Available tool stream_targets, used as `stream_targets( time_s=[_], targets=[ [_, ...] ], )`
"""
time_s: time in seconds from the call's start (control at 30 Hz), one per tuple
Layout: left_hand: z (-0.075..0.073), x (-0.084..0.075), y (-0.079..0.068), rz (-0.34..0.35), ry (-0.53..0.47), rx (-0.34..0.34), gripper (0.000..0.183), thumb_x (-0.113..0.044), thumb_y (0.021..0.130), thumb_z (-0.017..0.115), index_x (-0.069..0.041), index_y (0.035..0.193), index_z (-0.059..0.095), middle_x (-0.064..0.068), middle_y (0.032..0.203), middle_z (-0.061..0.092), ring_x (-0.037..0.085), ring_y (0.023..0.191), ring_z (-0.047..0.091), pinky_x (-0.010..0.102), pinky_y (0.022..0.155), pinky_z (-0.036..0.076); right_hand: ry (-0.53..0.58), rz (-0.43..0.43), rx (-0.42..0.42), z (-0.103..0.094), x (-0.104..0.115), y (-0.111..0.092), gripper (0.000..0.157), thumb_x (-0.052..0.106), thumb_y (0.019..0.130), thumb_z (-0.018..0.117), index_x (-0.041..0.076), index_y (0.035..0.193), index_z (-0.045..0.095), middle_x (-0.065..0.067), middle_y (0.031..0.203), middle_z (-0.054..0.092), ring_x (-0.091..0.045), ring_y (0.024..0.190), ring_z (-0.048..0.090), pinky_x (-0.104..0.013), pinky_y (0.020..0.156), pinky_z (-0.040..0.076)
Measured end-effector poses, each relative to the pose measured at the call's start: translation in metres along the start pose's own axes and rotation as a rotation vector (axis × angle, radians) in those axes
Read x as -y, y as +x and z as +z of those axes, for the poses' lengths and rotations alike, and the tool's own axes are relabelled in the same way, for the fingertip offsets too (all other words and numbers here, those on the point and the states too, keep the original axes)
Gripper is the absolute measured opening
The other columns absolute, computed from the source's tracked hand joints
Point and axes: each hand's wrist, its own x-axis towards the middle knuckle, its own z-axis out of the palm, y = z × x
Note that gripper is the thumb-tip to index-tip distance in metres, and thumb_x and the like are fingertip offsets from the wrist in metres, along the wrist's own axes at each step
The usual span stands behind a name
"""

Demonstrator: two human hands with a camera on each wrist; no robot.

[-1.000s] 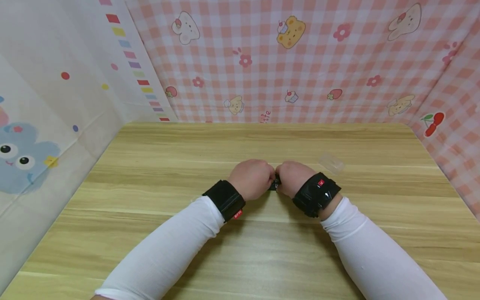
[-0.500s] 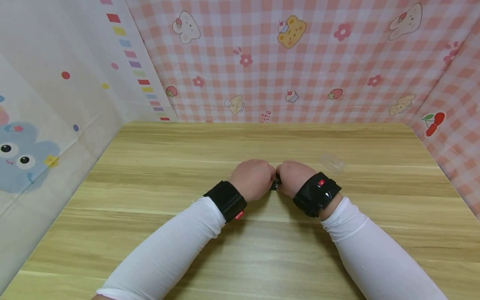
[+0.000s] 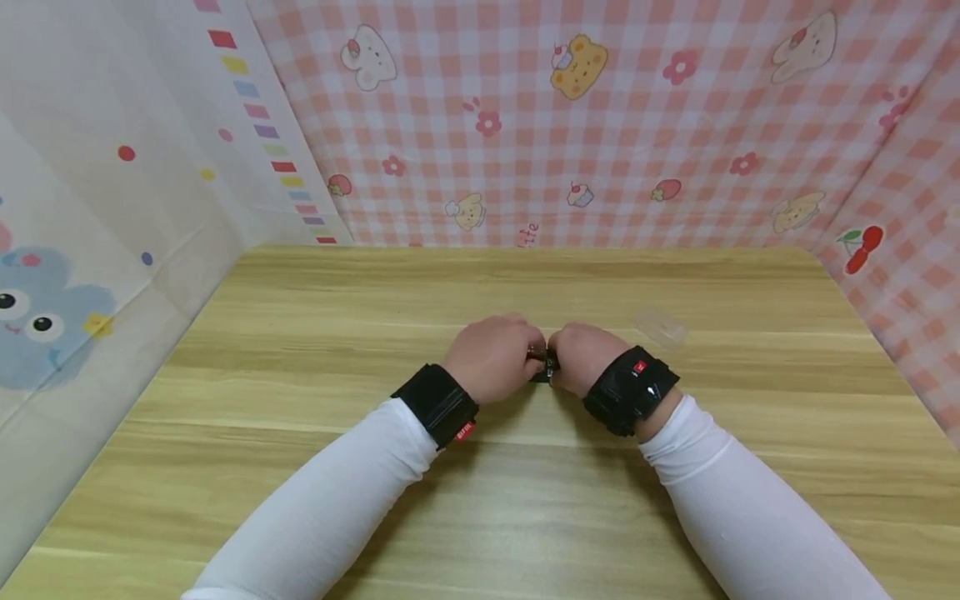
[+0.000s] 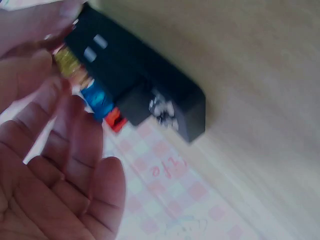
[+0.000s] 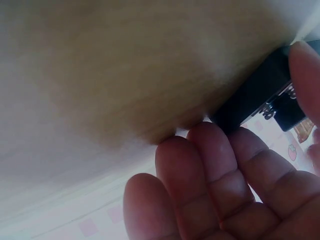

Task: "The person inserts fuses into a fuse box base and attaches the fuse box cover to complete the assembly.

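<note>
A small black case (image 4: pixel 135 70) with metal springs (image 4: pixel 164 111) at one end, like a battery holder, is at mid-table between both hands. My right hand (image 3: pixel 588 357) grips it; in the right wrist view the thumb (image 5: pixel 306 77) lies along the case (image 5: pixel 257 90) and fingertips touch its end. My left hand (image 3: pixel 491 358) pinches a shiny gold, blue and red piece (image 4: pixel 96 100), which looks like a battery, at the open side of the case. Whether that piece sits inside the case or beside it, I cannot tell. The left hand's other fingers curl loosely below it.
A clear plastic piece (image 3: pixel 662 327) lies on the wooden table (image 3: pixel 510 508), to the right of and behind the right hand. A pink checked cloth (image 3: pixel 525 150) hangs behind the table, and a white printed cloth (image 3: pixel 180 200) hangs along the left side.
My left hand has shifted slightly left, and its fingers have parted a little, so the shiny piece shows between them. The right hand stays almost still on the case.
</note>
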Motion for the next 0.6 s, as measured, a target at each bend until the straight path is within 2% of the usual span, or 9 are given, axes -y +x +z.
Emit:
stream_targets(
  time_s=[0.1, 0.23, 0.3, 0.37, 0.43, 0.6],
  targets=[
    [-0.005, 0.007, -0.005, -0.069, -0.002, 0.033, 0.026, -0.037, 0.084, 0.069, -0.020, 0.105, 0.067, -0.004, 0.099, 0.056, 0.011, 0.084, 0.050, 0.031, 0.072, 0.048, -0.013, 0.015, 0.014, -0.001, 0.002, 0.001, 0.013, 0.010, 0.071, 0.076, 0.010, 0.074, 0.063, 0.001, 0.066, 0.056, -0.016, 0.058, 0.047, -0.032, 0.057, 0.042],
    [-0.006, 0.016, -0.010, -0.144, 0.000, 0.145, 0.047, -0.037, 0.082, 0.071, -0.016, 0.123, 0.060, 0.001, 0.115, 0.058, 0.014, 0.094, 0.053, 0.034, 0.079, 0.048, -0.023, 0.047, 0.034, -0.002, 0.004, 0.001, 0.015, 0.013, 0.072, 0.077, 0.008, 0.080, 0.065, 0.000, 0.071, 0.057, -0.016, 0.061, 0.049, -0.033, 0.061, 0.044],
    [-0.003, 0.019, -0.011, -0.163, -0.009, 0.186, 0.044, -0.035, 0.083, 0.071, -0.017, 0.122, 0.061, 0.000, 0.113, 0.060, 0.012, 0.090, 0.054, 0.033, 0.078, 0.048, -0.024, 0.062, 0.044, -0.001, 0.005, 0.001, 0.016, 0.014, 0.073, 0.077, 0.007, 0.082, 0.066, 0.000, 0.073, 0.057, -0.016, 0.062, 0.050, -0.033, 0.062, 0.045],
    [0.000, 0.021, -0.012, -0.177, -0.027, 0.197, 0.037, -0.033, 0.083, 0.071, -0.019, 0.116, 0.064, -0.002, 0.106, 0.063, 0.010, 0.083, 0.054, 0.032, 0.074, 0.048, -0.020, 0.071, 0.051, -0.001, 0.006, 0.001, 0.016, 0.015, 0.073, 0.076, 0.007, 0.084, 0.066, -0.001, 0.074, 0.058, -0.016, 0.062, 0.050, -0.033, 0.063, 0.045],
    [0.003, 0.022, -0.012, -0.186, -0.034, 0.187, 0.031, -0.032, 0.083, 0.071, -0.021, 0.111, 0.067, -0.004, 0.100, 0.064, 0.009, 0.079, 0.053, 0.031, 0.072, 0.048, -0.016, 0.074, 0.055, -0.001, 0.006, 0.002, 0.017, 0.015, 0.074, 0.076, 0.007, 0.084, 0.066, -0.001, 0.074, 0.057, -0.016, 0.063, 0.050, -0.033, 0.063, 0.045],
    [0.006, 0.021, -0.013, -0.201, -0.029, 0.159, 0.032, -0.032, 0.081, 0.073, -0.022, 0.111, 0.068, -0.005, 0.101, 0.065, 0.009, 0.080, 0.053, 0.031, 0.072, 0.048, 0.008, 0.071, 0.073, -0.002, 0.002, 0.001, 0.017, 0.020, 0.076, 0.075, 0.008, 0.085, 0.066, -0.001, 0.075, 0.058, -0.016, 0.063, 0.049, -0.033, 0.062, 0.044]
  ],
)
